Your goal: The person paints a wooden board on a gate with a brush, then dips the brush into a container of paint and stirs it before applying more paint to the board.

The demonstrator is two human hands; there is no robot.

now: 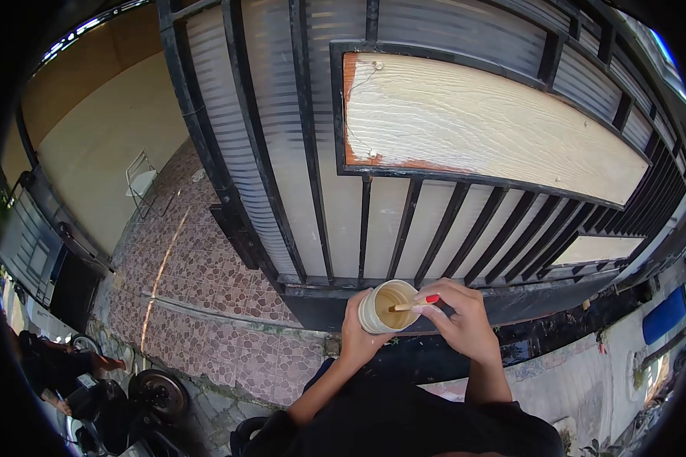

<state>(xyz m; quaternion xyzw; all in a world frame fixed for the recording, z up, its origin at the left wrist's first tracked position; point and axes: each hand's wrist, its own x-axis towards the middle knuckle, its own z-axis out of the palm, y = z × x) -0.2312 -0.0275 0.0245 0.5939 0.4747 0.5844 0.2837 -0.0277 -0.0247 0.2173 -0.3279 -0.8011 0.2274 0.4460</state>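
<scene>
My left hand (357, 335) is wrapped around a cream-coloured cup (370, 315) tilted so that its open mouth faces me. Pale paint seems to coat the inside. Between the fingers of my right hand (465, 324) is a paintbrush (415, 306) with a red-tipped handle, its bristles inside the mouth of the cup. Above both hands, a wood-grained board (480, 114) is fixed in the black metal gate (305, 114). Cream-white paint covers most of the board, while reddish-brown shows along its left end and lower left edge.
A second pale board (598, 250) sits lower right in the gate. Below the gate runs a dark gutter (427, 358). Left are a patterned tile floor (229, 305), a white folding chair (140, 183), and a person beside a motorcycle (156, 392). A blue object (665, 314) lies far right.
</scene>
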